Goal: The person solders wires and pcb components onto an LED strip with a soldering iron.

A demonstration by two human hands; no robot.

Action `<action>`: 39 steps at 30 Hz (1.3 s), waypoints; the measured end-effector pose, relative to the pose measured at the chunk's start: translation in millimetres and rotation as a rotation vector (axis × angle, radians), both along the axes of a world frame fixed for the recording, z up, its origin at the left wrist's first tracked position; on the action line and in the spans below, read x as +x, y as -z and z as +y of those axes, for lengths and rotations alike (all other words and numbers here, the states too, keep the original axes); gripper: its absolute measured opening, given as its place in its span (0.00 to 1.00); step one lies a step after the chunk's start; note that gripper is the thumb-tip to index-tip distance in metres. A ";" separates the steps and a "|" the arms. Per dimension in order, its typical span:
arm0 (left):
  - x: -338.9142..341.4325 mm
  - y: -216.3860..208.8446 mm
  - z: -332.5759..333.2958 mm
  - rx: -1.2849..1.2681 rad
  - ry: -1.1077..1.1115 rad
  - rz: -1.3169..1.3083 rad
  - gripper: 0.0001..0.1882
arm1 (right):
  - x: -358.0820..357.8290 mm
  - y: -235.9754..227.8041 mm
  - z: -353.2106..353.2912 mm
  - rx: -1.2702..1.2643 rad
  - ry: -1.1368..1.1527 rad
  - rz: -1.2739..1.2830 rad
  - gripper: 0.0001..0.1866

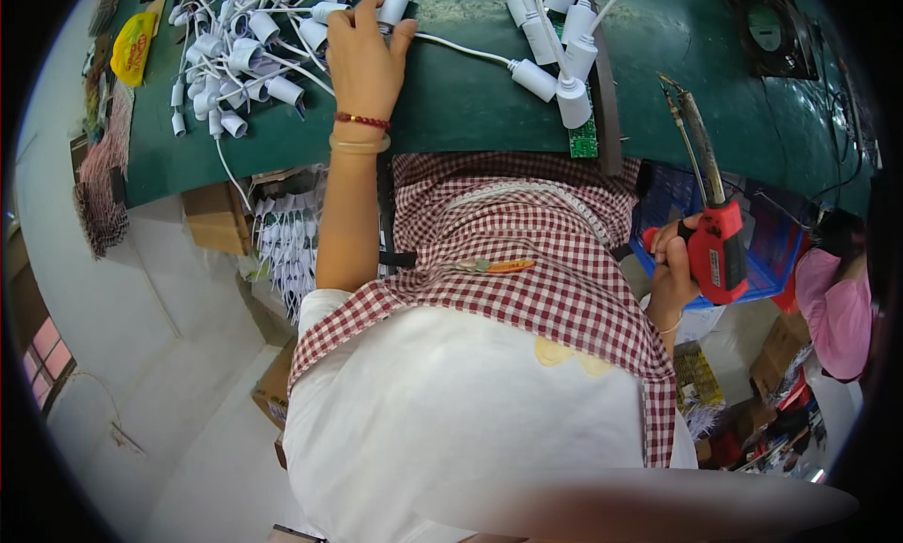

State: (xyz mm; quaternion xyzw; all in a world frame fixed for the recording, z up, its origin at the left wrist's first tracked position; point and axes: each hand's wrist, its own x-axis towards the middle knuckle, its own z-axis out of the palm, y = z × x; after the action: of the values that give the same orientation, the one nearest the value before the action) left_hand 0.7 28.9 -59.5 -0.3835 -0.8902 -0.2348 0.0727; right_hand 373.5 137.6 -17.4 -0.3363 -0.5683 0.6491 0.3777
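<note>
My left hand [365, 68] reaches over the green table, its fingers and thumb closed around a white lamp socket [396, 5]. Left of that hand lies a tangled heap of white lamp sockets [246, 55] with white cables. My right hand [673, 268] grips the handle of a red soldering gun [720, 253], which points up and away over the table's near edge. Between the two hands, several sockets on cables [572, 103] stand in a row along a dark bar [607, 101]. Green circuit boards [583, 138] lie beneath that row.
A small black fan [769, 30] stands at the back right of the green table [470, 105], with thin dark wires near it. A yellow bag [134, 49] lies at the far left. Under the table's right side is a blue crate [767, 232]. Another person's pink sleeve [835, 312] shows at the right.
</note>
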 end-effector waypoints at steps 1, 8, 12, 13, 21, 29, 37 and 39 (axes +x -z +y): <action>-3.4 0.1 -0.5 0.001 0.005 0.001 0.21 | 0.5 0.1 -1.2 0.003 0.002 0.009 0.13; 30.6 -53.6 -8.2 0.280 0.206 -0.304 0.13 | -7.9 -9.3 1.0 0.011 0.017 0.127 0.16; 50.9 -84.7 -8.0 0.338 0.141 -0.264 0.12 | -31.4 -23.6 0.8 -0.003 0.045 0.181 0.17; 51.9 -87.1 -8.4 0.342 0.181 -0.184 0.12 | -35.8 -26.2 0.9 0.010 0.023 0.157 0.17; 63.0 -98.1 0.2 0.374 0.205 -0.277 0.09 | -51.4 -32.9 -4.7 -0.021 -0.049 0.133 0.15; 127.7 -84.0 22.0 0.237 0.330 -0.606 0.07 | -83.9 -45.5 -7.8 0.064 -0.171 -0.112 0.17; 143.2 -81.9 23.4 0.190 0.512 -0.664 0.06 | -81.1 -31.8 -9.3 0.277 -0.065 -0.273 0.12; 144.2 -83.1 22.2 0.167 0.561 -0.705 0.06 | -79.5 -33.1 -9.7 0.345 -0.035 -0.345 0.09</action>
State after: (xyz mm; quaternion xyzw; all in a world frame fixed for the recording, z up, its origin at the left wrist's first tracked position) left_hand 144.9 51.1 23.6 -0.4991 -0.7005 -0.4324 -0.2705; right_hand 294.1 128.0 15.6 -0.3627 -0.7327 0.4818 0.3154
